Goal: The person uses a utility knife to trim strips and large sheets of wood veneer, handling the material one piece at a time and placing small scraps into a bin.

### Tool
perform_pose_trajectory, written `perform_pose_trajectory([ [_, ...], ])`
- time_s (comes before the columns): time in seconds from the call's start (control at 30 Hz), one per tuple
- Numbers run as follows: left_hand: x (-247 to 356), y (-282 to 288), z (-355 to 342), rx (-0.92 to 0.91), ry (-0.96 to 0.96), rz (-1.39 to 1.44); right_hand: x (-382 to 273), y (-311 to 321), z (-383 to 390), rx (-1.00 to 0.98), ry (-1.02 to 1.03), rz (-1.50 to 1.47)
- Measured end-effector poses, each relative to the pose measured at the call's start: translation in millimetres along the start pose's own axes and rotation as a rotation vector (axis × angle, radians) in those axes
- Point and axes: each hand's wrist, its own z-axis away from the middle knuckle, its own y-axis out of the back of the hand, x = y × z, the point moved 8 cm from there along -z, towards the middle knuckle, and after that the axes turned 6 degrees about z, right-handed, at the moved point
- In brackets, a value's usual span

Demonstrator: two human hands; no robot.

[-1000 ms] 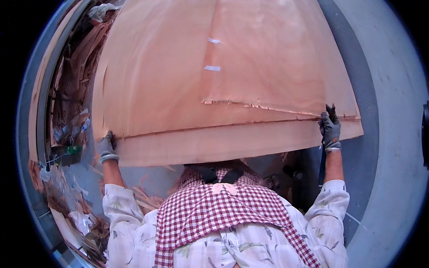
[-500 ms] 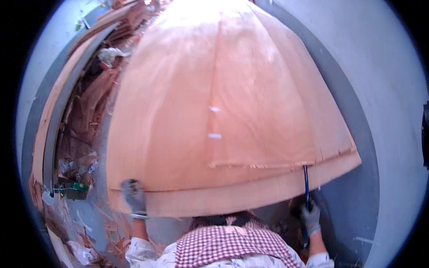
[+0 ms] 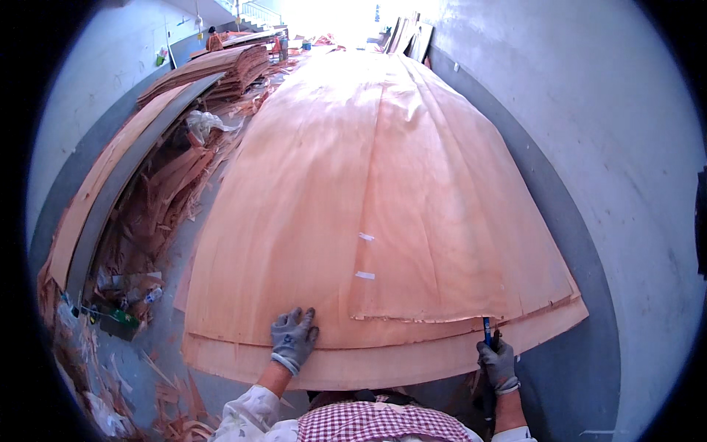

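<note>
A wide stack of thin wood veneer sheets [image 3: 294, 243] stretches away in front of me. On top lies a narrower veneer piece [image 3: 434, 258], its near edge ragged and two small white tape strips [image 3: 365, 275] by its left side. My left hand [image 3: 294, 340], in a grey glove, rests flat near the stack's front edge with its fingers spread. Also gloved, my right hand [image 3: 498, 365] grips a slim blue-and-dark tool [image 3: 487, 333] at the front right. The tool's upper end meets the near edge of the narrower piece; its exact kind is unclear.
On the left, a long bench [image 3: 136, 151] bears a wood strip, with veneer scraps [image 3: 158, 188] beneath it. Behind it stands a pile of veneer sheets [image 3: 221, 70]. A wall [image 3: 560, 110] runs along the right. Boards [image 3: 412, 37] lean at the far end.
My left hand has moved rightward from the stack's left corner and now lies flat on the veneer. My right hand still grips the tool at the edge. The view has tilted up.
</note>
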Motion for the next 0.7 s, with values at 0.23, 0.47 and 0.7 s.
perform_pose_trajectory([
  [0.23,2,-4,7,0.010,0.007,-0.036,15,50,-18,0.081,0.012,0.031],
  [0.47,-6,-18,12,-0.036,0.037,-0.087,84,153,-58,0.240,0.069,0.155],
  [0.7,-12,-21,15,-0.046,0.056,-0.095,262,248,-9,0.400,0.045,-0.021],
])
